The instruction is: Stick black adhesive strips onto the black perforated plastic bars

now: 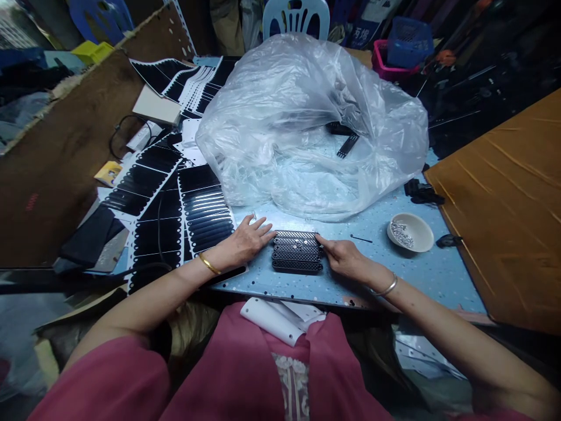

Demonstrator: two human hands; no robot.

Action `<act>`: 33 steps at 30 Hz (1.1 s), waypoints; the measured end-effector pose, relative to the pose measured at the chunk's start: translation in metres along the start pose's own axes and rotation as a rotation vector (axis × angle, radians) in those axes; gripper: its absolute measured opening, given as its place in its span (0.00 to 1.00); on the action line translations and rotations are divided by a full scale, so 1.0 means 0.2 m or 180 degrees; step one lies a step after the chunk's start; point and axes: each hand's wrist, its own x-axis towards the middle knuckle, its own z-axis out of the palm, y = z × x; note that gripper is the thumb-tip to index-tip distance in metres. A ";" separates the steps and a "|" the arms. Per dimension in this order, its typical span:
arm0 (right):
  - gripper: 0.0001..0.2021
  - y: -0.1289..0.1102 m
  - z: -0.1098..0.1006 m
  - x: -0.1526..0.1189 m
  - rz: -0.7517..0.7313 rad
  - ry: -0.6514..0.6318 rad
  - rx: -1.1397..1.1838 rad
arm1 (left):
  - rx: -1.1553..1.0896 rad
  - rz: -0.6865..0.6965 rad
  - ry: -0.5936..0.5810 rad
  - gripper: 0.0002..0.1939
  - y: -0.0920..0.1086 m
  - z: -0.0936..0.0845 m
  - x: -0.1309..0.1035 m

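Observation:
Several black strips with a mesh pattern (297, 251) lie side by side in a block on the blue speckled table (258, 280). A few small shiny bits rest on top of them. My left hand (249, 241) is at the block's left end, fingers spread and fingertips by the upper left corner. A small clear or shiny piece shows by its upper fingers, too small to name. My right hand (346, 257) touches the block's right end, its index finger stretched to the upper right corner. Its other fingers are partly hidden. Neither hand visibly grips anything.
A large clear plastic bag (263, 111) with black pieces inside covers the table's back. Printed black sheets (204, 204) lie left. At right are a thin black stick (362, 238), a white bowl (423, 234) of small metal parts, and a brown board (508, 210).

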 end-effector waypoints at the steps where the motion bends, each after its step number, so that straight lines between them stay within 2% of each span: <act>1: 0.28 0.00 0.00 0.00 0.0002 0.0002 -0.0009 | 0.0007 0.0011 -0.0024 0.20 0.00 -0.01 0.00; 8: 0.29 0.02 0.01 0.00 -0.0058 -0.0019 -0.0095 | -0.0042 0.0083 -0.0240 0.18 0.04 -0.05 0.04; 16: 0.28 0.01 -0.01 0.01 0.0010 -0.0078 -0.0064 | -0.0114 0.0296 -0.0389 0.17 0.01 -0.08 0.06; 21: 0.27 -0.01 -0.05 0.02 0.0108 -0.0146 0.0199 | 0.0076 0.0283 -0.0512 0.16 0.05 -0.09 0.08; 24: 0.24 0.00 -0.07 0.03 0.0268 -0.0101 0.0708 | -0.0106 0.0119 -0.0574 0.14 0.05 -0.07 0.09; 27: 0.20 0.01 -0.07 0.05 0.0554 0.0022 0.1318 | -0.0439 -0.0201 -0.0415 0.13 0.03 -0.03 0.08; 29: 0.20 0.00 -0.06 0.06 0.0620 0.0305 0.1384 | -0.0539 -0.0410 -0.0196 0.13 0.04 0.00 0.08; 31: 0.19 -0.03 -0.06 0.05 0.0445 0.0606 0.1206 | -0.0531 -0.0558 0.0055 0.15 0.09 0.01 0.07; 33: 0.19 -0.07 -0.05 0.03 0.0149 0.0664 0.0941 | -0.0490 -0.0604 0.0289 0.18 0.15 0.02 0.08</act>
